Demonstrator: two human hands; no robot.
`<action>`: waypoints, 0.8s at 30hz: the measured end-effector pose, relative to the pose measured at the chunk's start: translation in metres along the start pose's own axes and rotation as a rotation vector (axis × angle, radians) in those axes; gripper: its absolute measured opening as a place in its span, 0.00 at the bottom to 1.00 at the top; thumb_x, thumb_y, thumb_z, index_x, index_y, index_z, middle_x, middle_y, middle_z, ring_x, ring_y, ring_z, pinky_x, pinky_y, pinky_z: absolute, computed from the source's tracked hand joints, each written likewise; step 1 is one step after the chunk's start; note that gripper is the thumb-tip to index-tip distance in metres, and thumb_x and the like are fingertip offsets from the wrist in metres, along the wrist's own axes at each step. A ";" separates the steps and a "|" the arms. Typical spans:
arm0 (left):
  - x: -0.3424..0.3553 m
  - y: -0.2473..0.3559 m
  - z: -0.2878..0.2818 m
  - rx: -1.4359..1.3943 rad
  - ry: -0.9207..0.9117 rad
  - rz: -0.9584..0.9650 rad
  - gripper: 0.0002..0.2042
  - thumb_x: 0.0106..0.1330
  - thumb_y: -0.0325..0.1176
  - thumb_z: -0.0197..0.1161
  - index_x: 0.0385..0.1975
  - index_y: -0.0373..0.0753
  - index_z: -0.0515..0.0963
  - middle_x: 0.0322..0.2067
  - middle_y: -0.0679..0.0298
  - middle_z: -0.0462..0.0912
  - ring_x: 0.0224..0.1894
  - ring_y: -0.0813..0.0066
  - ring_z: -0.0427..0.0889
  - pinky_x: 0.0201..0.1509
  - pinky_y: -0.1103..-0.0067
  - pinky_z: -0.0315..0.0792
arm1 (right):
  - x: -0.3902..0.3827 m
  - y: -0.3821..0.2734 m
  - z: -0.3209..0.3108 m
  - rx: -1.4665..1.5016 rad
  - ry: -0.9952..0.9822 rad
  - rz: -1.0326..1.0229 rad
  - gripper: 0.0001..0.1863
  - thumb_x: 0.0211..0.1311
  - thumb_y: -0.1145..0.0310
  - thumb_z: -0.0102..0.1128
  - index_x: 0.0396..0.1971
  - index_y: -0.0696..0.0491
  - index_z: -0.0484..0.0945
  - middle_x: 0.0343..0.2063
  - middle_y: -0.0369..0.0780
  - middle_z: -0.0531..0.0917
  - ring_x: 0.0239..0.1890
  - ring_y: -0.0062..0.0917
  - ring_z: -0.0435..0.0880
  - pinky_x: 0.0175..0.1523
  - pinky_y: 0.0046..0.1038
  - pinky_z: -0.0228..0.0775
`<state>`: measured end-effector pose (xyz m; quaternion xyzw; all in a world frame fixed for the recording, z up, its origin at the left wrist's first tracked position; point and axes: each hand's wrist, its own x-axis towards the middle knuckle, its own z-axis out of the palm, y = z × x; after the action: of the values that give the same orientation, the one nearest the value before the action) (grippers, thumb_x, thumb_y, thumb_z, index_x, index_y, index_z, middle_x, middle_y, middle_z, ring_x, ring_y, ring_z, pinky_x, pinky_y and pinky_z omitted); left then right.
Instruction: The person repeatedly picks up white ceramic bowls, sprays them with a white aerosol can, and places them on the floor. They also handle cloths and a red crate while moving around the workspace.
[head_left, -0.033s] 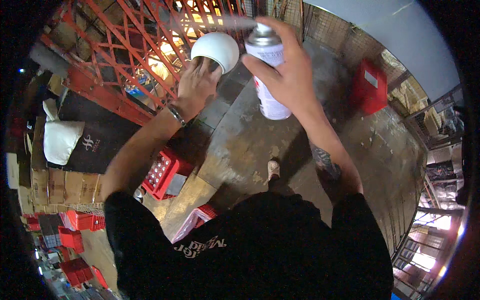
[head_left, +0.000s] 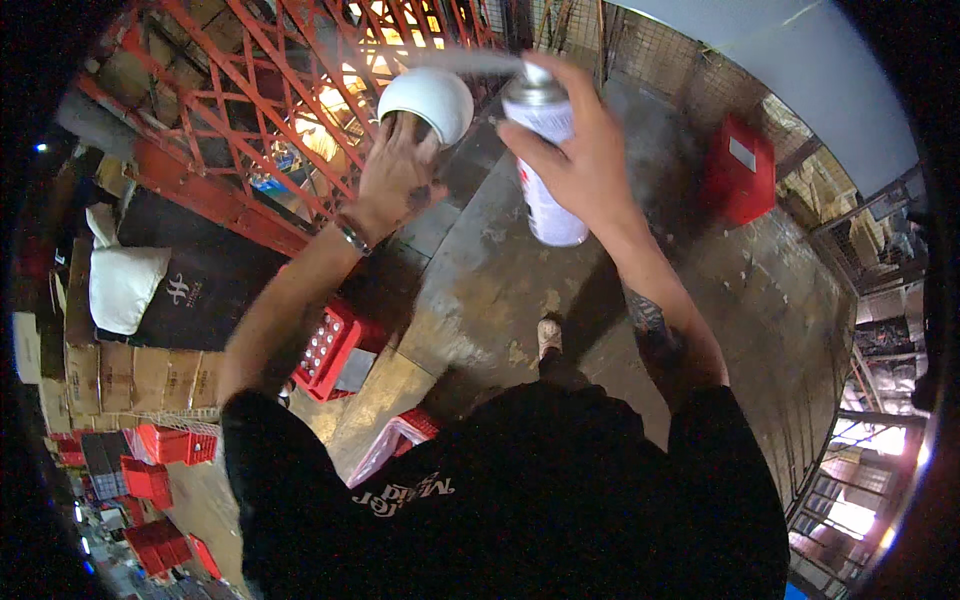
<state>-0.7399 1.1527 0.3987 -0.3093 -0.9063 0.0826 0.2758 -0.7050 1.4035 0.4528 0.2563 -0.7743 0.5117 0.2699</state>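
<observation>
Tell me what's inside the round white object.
The left hand has fingers inside the round white object; some dark interior shows beside them. Its wall and those fingers cover the rest.

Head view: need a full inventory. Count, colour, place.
Round hollow piece: 1, white, upper centre
Spray can: 1, white with silvery top, right of the round piece
Spray plume: 1, whitish, running left from the can's nozzle
Lattice gate: 1, red, upper left
Smooth panel: 1, grey, upper right
Bin: 1, red, right
Near crates: 2, red, left of centre and below
Far crates: several, mostly red, lower left
Cardboard boxes: several, brown, left
Cloth-like item: 1, white, far left
Floor: 1, grey-brown, centre
Shoe: 1, pale, centre
Shirt: 1, black, bottom
Bracelet: 1, silvery, left wrist
Left grip: 1, bare, fingers in the round piece's opening
Right grip: 1, bare, around the can
</observation>
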 end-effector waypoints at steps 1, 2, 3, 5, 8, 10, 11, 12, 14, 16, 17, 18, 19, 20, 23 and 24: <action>0.002 0.000 0.011 -0.252 0.058 -0.053 0.33 0.57 0.33 0.65 0.64 0.42 0.61 0.60 0.56 0.69 0.60 0.63 0.71 0.62 0.70 0.65 | -0.018 0.030 -0.003 -0.023 0.028 0.042 0.34 0.52 0.66 0.73 0.60 0.46 0.70 0.44 0.44 0.83 0.46 0.34 0.82 0.51 0.34 0.74; -0.002 0.000 0.025 -1.003 0.030 -0.205 0.32 0.57 0.32 0.65 0.63 0.40 0.63 0.60 0.57 0.68 0.60 0.63 0.71 0.63 0.69 0.65 | -0.038 0.060 -0.004 -0.025 0.054 0.078 0.35 0.51 0.61 0.74 0.60 0.42 0.70 0.43 0.44 0.84 0.44 0.41 0.84 0.49 0.39 0.75; -0.007 0.003 0.044 -1.755 0.138 -0.387 0.31 0.57 0.32 0.65 0.62 0.38 0.64 0.61 0.58 0.67 0.61 0.63 0.70 0.64 0.67 0.65 | -0.065 0.084 -0.007 0.037 0.039 0.200 0.34 0.52 0.62 0.74 0.60 0.42 0.70 0.46 0.44 0.83 0.47 0.38 0.84 0.50 0.37 0.75; -0.003 -0.008 0.086 -1.942 0.229 -0.393 0.29 0.58 0.33 0.64 0.61 0.38 0.65 0.62 0.60 0.68 0.62 0.63 0.69 0.66 0.67 0.65 | -0.085 0.118 -0.011 -0.032 0.030 0.345 0.34 0.53 0.62 0.73 0.61 0.44 0.69 0.48 0.44 0.83 0.49 0.37 0.84 0.52 0.37 0.76; 0.039 0.018 0.050 -2.626 0.304 -0.557 0.31 0.57 0.39 0.66 0.61 0.40 0.67 0.62 0.61 0.69 0.64 0.62 0.68 0.67 0.67 0.65 | -0.095 0.133 -0.008 0.071 0.036 0.454 0.35 0.52 0.63 0.74 0.61 0.47 0.69 0.46 0.44 0.82 0.48 0.37 0.83 0.53 0.36 0.74; 0.043 0.029 0.039 -2.857 0.464 -0.788 0.37 0.52 0.51 0.69 0.61 0.40 0.68 0.63 0.61 0.70 0.65 0.61 0.68 0.66 0.63 0.66 | -0.058 0.094 0.006 0.139 0.094 0.175 0.34 0.55 0.74 0.72 0.62 0.50 0.67 0.40 0.38 0.82 0.40 0.22 0.82 0.47 0.28 0.76; 0.046 0.031 0.051 -2.881 0.442 -0.801 0.38 0.52 0.53 0.69 0.62 0.40 0.68 0.63 0.61 0.70 0.65 0.61 0.68 0.67 0.62 0.66 | -0.037 0.074 0.001 0.196 0.143 0.028 0.34 0.55 0.74 0.72 0.62 0.49 0.67 0.39 0.38 0.82 0.39 0.22 0.81 0.46 0.27 0.76; 0.051 0.033 0.057 -2.895 0.421 -0.797 0.39 0.52 0.55 0.68 0.62 0.40 0.68 0.64 0.60 0.70 0.66 0.61 0.68 0.67 0.61 0.65 | -0.028 0.073 -0.005 0.196 0.144 0.000 0.34 0.55 0.75 0.71 0.62 0.49 0.68 0.40 0.38 0.82 0.39 0.22 0.81 0.46 0.27 0.77; 0.061 0.037 0.068 -2.906 0.416 -0.733 0.41 0.54 0.60 0.65 0.65 0.41 0.65 0.65 0.60 0.68 0.67 0.60 0.67 0.68 0.59 0.63 | -0.017 0.078 -0.013 0.195 0.142 -0.054 0.33 0.55 0.75 0.71 0.61 0.49 0.68 0.41 0.38 0.81 0.37 0.22 0.81 0.44 0.26 0.77; 0.060 0.037 0.075 -2.990 0.459 -0.627 0.42 0.57 0.63 0.62 0.67 0.42 0.63 0.67 0.60 0.66 0.67 0.59 0.67 0.69 0.58 0.63 | -0.028 0.123 -0.021 0.196 0.114 0.205 0.33 0.55 0.76 0.71 0.61 0.49 0.68 0.42 0.38 0.80 0.36 0.21 0.81 0.42 0.25 0.78; 0.063 0.037 0.080 -3.098 0.468 -0.545 0.42 0.58 0.63 0.60 0.68 0.42 0.62 0.67 0.60 0.65 0.67 0.59 0.66 0.68 0.58 0.63 | -0.035 0.147 -0.031 0.178 0.106 0.343 0.33 0.54 0.76 0.70 0.61 0.50 0.69 0.43 0.38 0.80 0.36 0.21 0.81 0.42 0.25 0.78; 0.067 0.039 0.080 -3.096 0.412 -0.506 0.43 0.60 0.68 0.56 0.68 0.43 0.62 0.67 0.60 0.66 0.66 0.58 0.68 0.66 0.57 0.67 | -0.038 0.170 -0.041 0.118 0.124 0.372 0.33 0.53 0.73 0.71 0.60 0.50 0.70 0.42 0.40 0.81 0.38 0.26 0.82 0.44 0.29 0.77; 0.071 0.039 0.083 -3.031 0.412 -0.574 0.44 0.59 0.70 0.56 0.68 0.43 0.63 0.67 0.60 0.66 0.66 0.58 0.68 0.66 0.57 0.68 | -0.041 0.188 -0.049 0.060 0.136 0.407 0.32 0.52 0.69 0.72 0.59 0.50 0.71 0.41 0.41 0.82 0.41 0.32 0.82 0.46 0.32 0.76; 0.075 0.039 0.087 -2.965 0.410 -0.638 0.45 0.58 0.72 0.55 0.67 0.43 0.63 0.67 0.60 0.66 0.65 0.57 0.69 0.65 0.57 0.69 | -0.043 0.203 -0.053 0.002 0.148 0.443 0.33 0.50 0.66 0.73 0.58 0.50 0.72 0.39 0.43 0.83 0.44 0.37 0.83 0.49 0.36 0.76; 0.082 0.032 0.094 -2.817 0.347 -0.765 0.50 0.53 0.77 0.55 0.68 0.43 0.61 0.67 0.58 0.65 0.65 0.57 0.70 0.65 0.57 0.69 | -0.018 0.158 -0.052 0.242 0.010 0.402 0.32 0.50 0.65 0.73 0.58 0.49 0.72 0.40 0.43 0.83 0.45 0.37 0.83 0.49 0.37 0.75; 0.082 0.028 0.098 -2.776 0.344 -0.771 0.51 0.54 0.76 0.55 0.69 0.41 0.59 0.68 0.55 0.63 0.65 0.54 0.68 0.66 0.56 0.68 | -0.007 0.145 -0.051 0.251 0.033 0.253 0.32 0.51 0.69 0.72 0.58 0.50 0.71 0.41 0.42 0.82 0.42 0.32 0.82 0.47 0.33 0.76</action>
<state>-0.8335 1.2262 0.3446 -0.0697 -0.2361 -0.9602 -0.1322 -0.7900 1.5023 0.3701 0.1798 -0.7259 0.6384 0.1820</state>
